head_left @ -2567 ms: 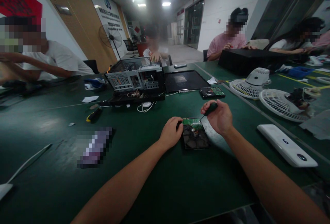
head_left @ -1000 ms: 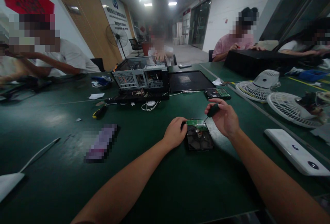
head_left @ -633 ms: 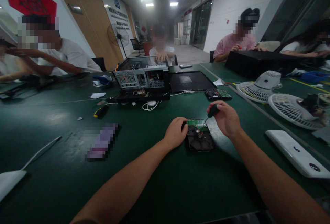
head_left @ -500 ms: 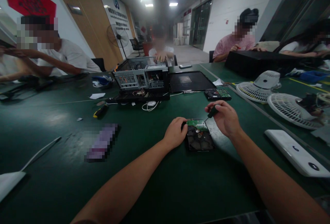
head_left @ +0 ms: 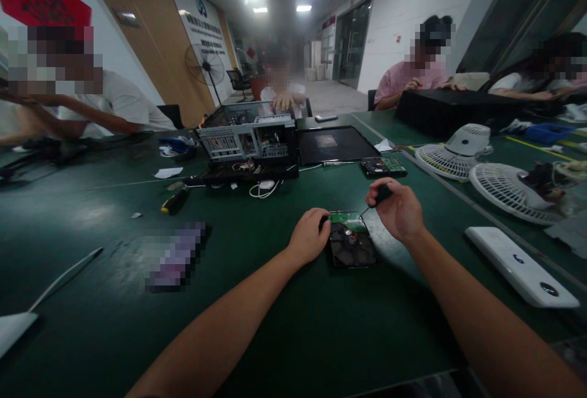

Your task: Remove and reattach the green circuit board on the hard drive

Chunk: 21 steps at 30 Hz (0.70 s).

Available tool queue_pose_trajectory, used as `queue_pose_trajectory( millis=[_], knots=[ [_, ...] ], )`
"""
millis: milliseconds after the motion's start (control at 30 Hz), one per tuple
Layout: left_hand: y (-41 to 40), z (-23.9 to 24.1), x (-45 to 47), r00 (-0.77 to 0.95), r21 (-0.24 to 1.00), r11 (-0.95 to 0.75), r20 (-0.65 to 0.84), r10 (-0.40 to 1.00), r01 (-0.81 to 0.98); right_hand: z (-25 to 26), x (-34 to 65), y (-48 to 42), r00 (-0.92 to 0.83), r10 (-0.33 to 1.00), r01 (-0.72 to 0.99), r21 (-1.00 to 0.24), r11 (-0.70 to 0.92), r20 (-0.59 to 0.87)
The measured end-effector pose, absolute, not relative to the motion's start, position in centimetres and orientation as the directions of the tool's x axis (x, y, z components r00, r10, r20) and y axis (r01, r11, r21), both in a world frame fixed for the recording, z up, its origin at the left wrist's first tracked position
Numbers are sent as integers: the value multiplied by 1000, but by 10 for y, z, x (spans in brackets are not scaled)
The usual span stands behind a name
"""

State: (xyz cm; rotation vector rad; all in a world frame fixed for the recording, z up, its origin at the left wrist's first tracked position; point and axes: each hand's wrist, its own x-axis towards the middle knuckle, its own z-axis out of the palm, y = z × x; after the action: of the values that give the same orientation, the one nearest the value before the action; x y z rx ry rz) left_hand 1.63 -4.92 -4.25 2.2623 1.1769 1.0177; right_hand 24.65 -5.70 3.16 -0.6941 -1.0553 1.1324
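A hard drive (head_left: 353, 250) lies on the green table in front of me, its dark underside up and a green circuit board (head_left: 345, 219) along its far end. My left hand (head_left: 308, 236) is closed on the drive's left edge and holds it against the table. In my right hand (head_left: 398, 211) is a screwdriver (head_left: 380, 195) with a dark handle, gripped between thumb and fingers. Its thin shaft slants down to the left, and the tip meets the far right corner of the circuit board. Whether a screw sits under the tip is too small to tell.
An opened computer case (head_left: 250, 144) stands ahead, a co-worker's hand (head_left: 283, 102) on it. A second hard drive (head_left: 384, 167) lies beyond my right hand. To the left are a yellow-black screwdriver (head_left: 174, 200) and a blurred purple object (head_left: 178, 256); to the right, a white device (head_left: 520, 266) and fan parts (head_left: 452, 153).
The screwdriver leans flatter than before, its handle turned in my right fingers, while the tip stays at the same corner. My left hand keeps its hold. The whole view has shifted slightly.
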Motion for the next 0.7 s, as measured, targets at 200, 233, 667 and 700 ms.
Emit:
queue_pose_trajectory(
  millis=[200,233,667,700],
  knots=[
    [-50,-42,16,383,624,-563,412,827,543,30,248,-56,72,953,-381,-875,298,293],
    [-49,-42,16,384,623,-562,411,827,544,30,248,-55,73,951,-370,-877,307,302],
    [-50,-41,16,381,621,-567,420,823,541,36,256,-61,63,938,-67,-937,344,340],
    [-50,-42,16,382,619,-571,425,821,539,36,256,-62,50,947,-84,-943,321,317]
  ],
)
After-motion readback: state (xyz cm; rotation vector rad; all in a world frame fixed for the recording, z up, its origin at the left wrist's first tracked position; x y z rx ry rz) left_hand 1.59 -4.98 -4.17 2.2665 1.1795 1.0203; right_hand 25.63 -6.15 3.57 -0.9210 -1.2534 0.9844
